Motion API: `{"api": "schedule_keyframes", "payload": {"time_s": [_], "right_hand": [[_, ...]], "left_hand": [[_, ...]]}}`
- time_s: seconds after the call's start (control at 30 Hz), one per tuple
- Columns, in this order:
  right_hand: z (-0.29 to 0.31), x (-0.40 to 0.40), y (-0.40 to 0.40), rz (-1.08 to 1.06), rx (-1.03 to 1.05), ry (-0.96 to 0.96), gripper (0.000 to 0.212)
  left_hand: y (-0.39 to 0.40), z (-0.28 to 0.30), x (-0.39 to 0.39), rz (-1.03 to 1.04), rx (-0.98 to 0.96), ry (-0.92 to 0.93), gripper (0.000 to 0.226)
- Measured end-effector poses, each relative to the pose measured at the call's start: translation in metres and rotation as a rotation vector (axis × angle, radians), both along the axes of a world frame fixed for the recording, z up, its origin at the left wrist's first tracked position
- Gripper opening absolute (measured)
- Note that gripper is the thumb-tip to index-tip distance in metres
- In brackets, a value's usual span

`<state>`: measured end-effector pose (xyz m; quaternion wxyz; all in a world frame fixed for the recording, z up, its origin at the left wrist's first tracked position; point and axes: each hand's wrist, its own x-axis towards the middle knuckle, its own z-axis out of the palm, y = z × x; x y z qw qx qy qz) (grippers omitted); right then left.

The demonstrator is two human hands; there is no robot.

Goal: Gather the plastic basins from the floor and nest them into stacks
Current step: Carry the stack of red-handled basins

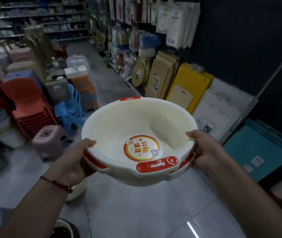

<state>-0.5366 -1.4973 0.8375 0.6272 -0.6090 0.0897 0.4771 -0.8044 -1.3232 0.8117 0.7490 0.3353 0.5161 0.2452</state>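
- Holding one cream basin [119,124] up over the grey tiled floor [136,212], tilted toward the camera, a round red-and-yellow sticker [141,148] showing inside on its bottom.
- Showing a doubled red-trimmed rim at the near edge, hinting at a second basin nested beneath; exact count impossible to tell.
- Gripping the left rim with the left hand [78,157], thumb over the top edge, fingers curled under; a red string bracelet [56,183] sitting on that wrist.
- Gripping the right rim with the right hand [204,148] in the same closed way, thumb on the edge.
- Lying on the floor below the left forearm: part of one more cream basin [75,193], mostly hidden.
- Peeking in at the bottom edge: one dark round item, too cut off to identify.
- Crowding the left side: stacks of stools, one red stack [28,107], one blue stack [71,107], one single mauve stool [49,140].
- Leaning along the right wall: cutting boards and flat packs, a yellow one [195,83] among them.
- Leaving an open aisle of bare tile running ahead between the two sides.
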Motion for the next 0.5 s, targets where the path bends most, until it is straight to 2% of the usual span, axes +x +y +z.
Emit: {"api": "schedule_keyframes", "payload": {"time_s": [0.17,0.37,0.5], "right_hand": [[-0.003,0.064,0.053,-0.022,-0.002,0.022,0.039],[-0.016,0.154,0.127,-0.01,0.017,0.08,0.02],[-0.016,0.224,0.176,-0.017,-0.015,0.067,0.018]], "left_hand": [[0.053,-0.004,0.069,-0.03,-0.026,-0.001,0.034],[0.125,-0.016,0.158,-0.028,-0.064,0.031,0.044],[0.167,-0.017,0.227,-0.007,-0.076,0.042,0.045]]}}
